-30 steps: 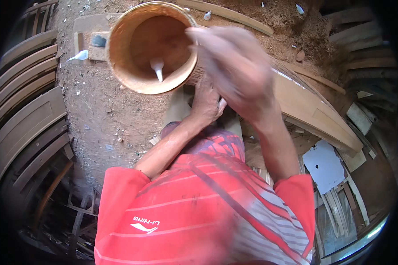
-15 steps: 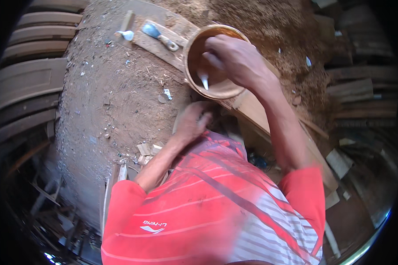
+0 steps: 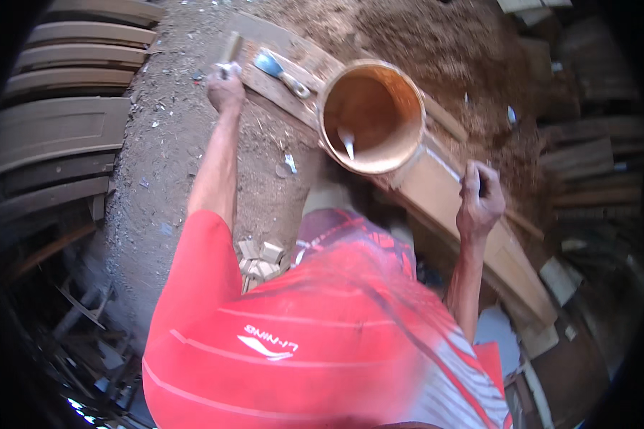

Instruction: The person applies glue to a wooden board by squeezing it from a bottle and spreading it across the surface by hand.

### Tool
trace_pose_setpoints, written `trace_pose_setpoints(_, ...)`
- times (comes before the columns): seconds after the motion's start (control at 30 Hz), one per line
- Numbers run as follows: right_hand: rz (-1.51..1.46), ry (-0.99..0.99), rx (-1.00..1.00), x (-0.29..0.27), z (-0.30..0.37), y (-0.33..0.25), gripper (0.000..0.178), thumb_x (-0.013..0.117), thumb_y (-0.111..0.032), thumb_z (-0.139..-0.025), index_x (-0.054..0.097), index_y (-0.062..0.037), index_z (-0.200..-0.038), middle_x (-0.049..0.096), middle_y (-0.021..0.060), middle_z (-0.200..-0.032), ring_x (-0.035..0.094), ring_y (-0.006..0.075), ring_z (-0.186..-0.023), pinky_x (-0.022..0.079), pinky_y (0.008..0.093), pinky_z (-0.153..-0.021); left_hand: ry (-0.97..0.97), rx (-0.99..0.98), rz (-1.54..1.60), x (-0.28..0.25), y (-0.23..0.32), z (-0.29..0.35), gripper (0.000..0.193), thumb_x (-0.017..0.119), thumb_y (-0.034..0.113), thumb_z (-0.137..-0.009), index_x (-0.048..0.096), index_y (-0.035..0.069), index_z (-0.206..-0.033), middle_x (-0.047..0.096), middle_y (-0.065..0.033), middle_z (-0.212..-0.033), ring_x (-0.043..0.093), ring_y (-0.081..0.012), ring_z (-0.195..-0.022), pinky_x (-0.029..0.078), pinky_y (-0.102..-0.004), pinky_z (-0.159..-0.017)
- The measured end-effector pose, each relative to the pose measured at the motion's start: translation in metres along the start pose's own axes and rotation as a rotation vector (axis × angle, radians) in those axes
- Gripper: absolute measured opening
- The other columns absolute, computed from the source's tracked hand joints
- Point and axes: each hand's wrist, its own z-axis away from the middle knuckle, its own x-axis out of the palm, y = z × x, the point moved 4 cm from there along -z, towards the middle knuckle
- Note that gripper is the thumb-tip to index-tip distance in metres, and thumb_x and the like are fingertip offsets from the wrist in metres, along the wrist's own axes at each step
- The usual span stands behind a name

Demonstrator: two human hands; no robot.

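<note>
At the far left end of a wooden board (image 3: 275, 91), my left hand (image 3: 225, 89) is closed around a small white object (image 3: 229, 69), whose kind I cannot make out. A putty knife (image 3: 282, 74) with a blue-grey blade and pale handle lies on the board just to its right. A round brown bucket (image 3: 416, 132) stands on the boards in the middle, with a white-tipped tool (image 3: 347, 144) leaning inside. My right hand (image 3: 481, 199) hovers right of the bucket, fingers curled and pinched together; whatever they may hold is hidden.
A wooden panel (image 3: 447, 193) runs from the bucket to the lower right. Small wood blocks (image 3: 261, 261) are piled by my left side. Stacked wooden panels (image 3: 57, 125) line the left; more planks (image 3: 587, 154) lie at the right. Sawdust (image 3: 444, 50) covers the ground behind the bucket.
My right hand has come out of the bucket and moved right, leaving the white-tipped tool inside. My left hand has reached from near my lap to the far left and closed on the white object.
</note>
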Motion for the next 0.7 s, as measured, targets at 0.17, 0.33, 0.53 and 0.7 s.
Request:
trace_pose_setpoints(0.17,0.063,0.106,0.033,-0.017,0.029,0.033,0.010,0.070,-0.012,-0.104,0.072,-0.0024,-0.106,0.064,-0.0005,-0.080,0.057,0.0072,-0.070,0.048,0.0251,-0.063,0.045,0.021,0.154,-0.018,0.001,0.002,0.043,0.070,0.041,-0.100,0.075,-0.002,-0.100,0.076,-0.0170,-0.088,0.069,-0.0287,-0.076,0.053,-0.0448,-0.076)
trace_pose_setpoints(0.33,0.145,-0.131,0.022,0.007,0.052,0.036,0.011,0.073,-0.013,-0.099,0.072,-0.0031,-0.104,0.072,0.0113,-0.088,0.069,0.0208,-0.077,0.056,0.0356,-0.071,0.031,0.346,0.255,-0.157,0.096,0.115,0.024,0.061,0.015,-0.109,0.072,-0.005,-0.115,0.076,-0.0143,-0.107,0.070,-0.0220,-0.091,0.056,-0.0377,-0.080)
trace_pose_setpoints(0.53,-0.235,-0.599,-0.196,0.057,0.095,0.014,0.051,0.076,-0.019,-0.094,0.061,-0.0039,-0.140,0.071,0.0190,-0.119,0.073,0.0354,-0.098,0.060,0.0422,-0.088,-0.533,0.670,0.449,-0.192,0.163,0.288,0.022,0.072,0.003,-0.097,0.072,-0.001,-0.118,0.075,-0.0137,-0.115,0.071,-0.0267,-0.108,0.057,-0.0385,-0.092)
trace_pose_setpoints(0.7,-0.265,-0.713,-0.157,0.022,0.112,0.026,0.035,0.071,-0.011,-0.094,0.061,0.0008,-0.125,0.068,0.0240,-0.111,0.068,0.0447,-0.102,0.056,0.0470,-0.085,-0.783,0.661,0.651,-0.169,0.211,0.388,0.033,0.078,-0.002,-0.089,0.072,-0.002,-0.122,0.072,-0.0159,-0.112,0.072,-0.0268,-0.099,0.058,-0.0362,-0.086)
